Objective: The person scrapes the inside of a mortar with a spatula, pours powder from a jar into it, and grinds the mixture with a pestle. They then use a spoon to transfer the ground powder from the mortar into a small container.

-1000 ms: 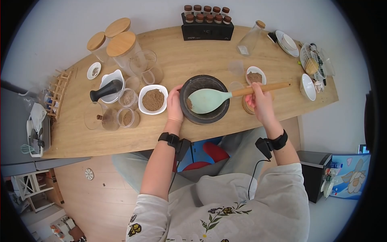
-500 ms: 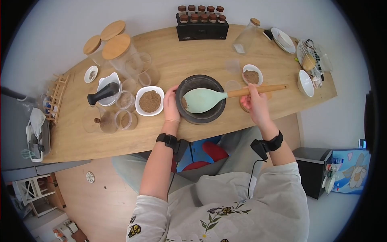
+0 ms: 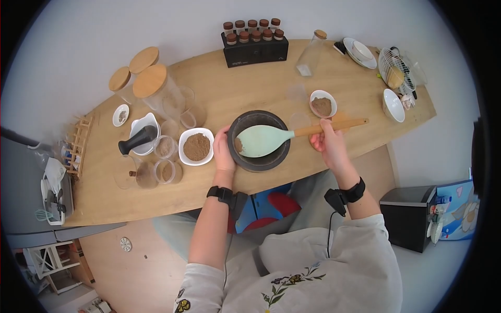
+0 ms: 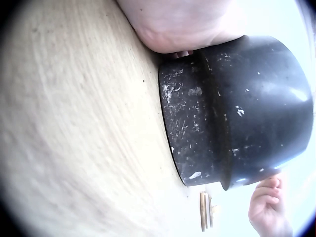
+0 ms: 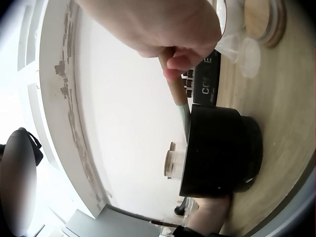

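A dark stone mortar [image 3: 259, 165] stands near the table's front edge. My left hand [image 3: 224, 149] holds its left side, fingers round the outer wall; in the left wrist view those fingers are mostly hidden behind it. With my right hand [image 3: 332, 146] I grip the wooden handle of a large mint-green spoon [image 3: 264, 141]. The broad head of the spoon lies across the mortar's opening, and brown powder clings to its left tip. Behind my right hand sits a small white bowl of brown powder [image 3: 323, 104]. Left of the mortar is a square white bowl [image 3: 182, 137] with brown powder.
A black pestle [image 3: 138, 140] lies across a white bowl [image 3: 150, 118]. Several clear jars, some with powder, stand at the left, with wooden-lidded canisters [image 3: 151, 83] behind. A spice rack [image 3: 256, 52] and corked flask [image 3: 309, 57] are at the back. A wire basket [image 3: 396, 70] sits far right.
The head view has tilted, so the table appears lower in it. Both hands keep their holds, and the spoon stays over the mortar.
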Tool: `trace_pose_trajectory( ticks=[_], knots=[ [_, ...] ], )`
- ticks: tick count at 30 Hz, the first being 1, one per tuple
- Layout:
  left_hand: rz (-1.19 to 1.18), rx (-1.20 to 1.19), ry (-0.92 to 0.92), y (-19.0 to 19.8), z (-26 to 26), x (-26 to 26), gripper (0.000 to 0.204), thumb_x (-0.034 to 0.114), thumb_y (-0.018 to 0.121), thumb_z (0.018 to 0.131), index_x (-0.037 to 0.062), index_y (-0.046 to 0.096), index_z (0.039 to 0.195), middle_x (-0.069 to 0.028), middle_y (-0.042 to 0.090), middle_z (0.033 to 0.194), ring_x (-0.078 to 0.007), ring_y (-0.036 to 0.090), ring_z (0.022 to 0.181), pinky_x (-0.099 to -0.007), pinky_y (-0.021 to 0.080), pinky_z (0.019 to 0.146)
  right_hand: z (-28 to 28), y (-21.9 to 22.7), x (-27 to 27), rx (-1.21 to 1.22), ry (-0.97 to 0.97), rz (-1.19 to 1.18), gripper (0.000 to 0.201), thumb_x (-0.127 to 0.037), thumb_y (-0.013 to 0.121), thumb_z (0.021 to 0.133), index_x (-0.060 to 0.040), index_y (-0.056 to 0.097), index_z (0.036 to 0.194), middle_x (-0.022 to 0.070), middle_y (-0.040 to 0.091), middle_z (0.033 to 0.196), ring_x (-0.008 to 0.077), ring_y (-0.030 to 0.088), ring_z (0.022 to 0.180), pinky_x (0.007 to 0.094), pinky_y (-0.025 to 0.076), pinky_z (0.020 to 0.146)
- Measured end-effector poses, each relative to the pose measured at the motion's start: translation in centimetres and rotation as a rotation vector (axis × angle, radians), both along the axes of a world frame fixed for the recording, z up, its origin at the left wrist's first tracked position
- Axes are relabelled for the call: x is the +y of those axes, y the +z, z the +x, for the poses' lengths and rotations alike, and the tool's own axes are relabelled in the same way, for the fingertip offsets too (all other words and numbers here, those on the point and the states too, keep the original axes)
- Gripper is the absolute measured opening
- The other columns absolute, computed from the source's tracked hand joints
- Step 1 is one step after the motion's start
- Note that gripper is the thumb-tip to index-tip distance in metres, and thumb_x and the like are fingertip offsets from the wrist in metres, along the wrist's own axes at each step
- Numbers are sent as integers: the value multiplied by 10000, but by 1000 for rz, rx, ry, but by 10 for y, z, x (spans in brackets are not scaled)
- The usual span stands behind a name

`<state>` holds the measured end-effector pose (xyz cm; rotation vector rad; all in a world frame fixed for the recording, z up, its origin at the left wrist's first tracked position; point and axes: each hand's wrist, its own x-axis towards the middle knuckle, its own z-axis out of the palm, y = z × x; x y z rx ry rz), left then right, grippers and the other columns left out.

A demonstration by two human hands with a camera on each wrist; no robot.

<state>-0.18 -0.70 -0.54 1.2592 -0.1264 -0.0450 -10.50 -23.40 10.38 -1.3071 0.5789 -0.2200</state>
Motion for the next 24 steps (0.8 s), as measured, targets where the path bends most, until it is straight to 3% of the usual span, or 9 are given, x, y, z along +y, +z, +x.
trace_pose_trajectory(
  ticks=[3, 4, 13, 24],
  knots=[
    [-43, 20, 4, -4, 1, 0, 335, 180, 319, 868, -41, 545, 981, -99, 576, 961, -177, 510, 914, -287, 390, 834, -1, 2, 0, -7, 8, 19, 223, -265, 435, 892, -56, 505, 856, 32, 531, 570, 69, 460, 443, 187, 335, 403],
    [92, -35, 15, -1, 0, 1, 344, 177, 300, 850, -21, 547, 987, -81, 573, 956, -157, 518, 887, -268, 404, 812, -3, 1, 1, -11, 9, 28, 225, -267, 435, 893, -56, 506, 859, 33, 531, 572, 70, 461, 446, 188, 338, 405],
    [-57, 33, 6, 0, -2, 0, 337, 169, 314, 859, -40, 544, 988, -104, 578, 972, -176, 513, 919, -289, 393, 836, -11, -3, 10, -40, -35, 61, 219, -255, 434, 891, -43, 488, 900, 45, 524, 578, 74, 461, 455, 197, 357, 416],
    [33, -6, 12, 1, -1, 1, 359, 181, 299, 840, -39, 544, 984, -97, 581, 952, -163, 520, 893, -272, 405, 817, -13, -5, 15, -51, -85, 73, 221, -252, 427, 893, -42, 492, 874, 51, 519, 562, 67, 451, 444, 180, 347, 398]
  ],
)
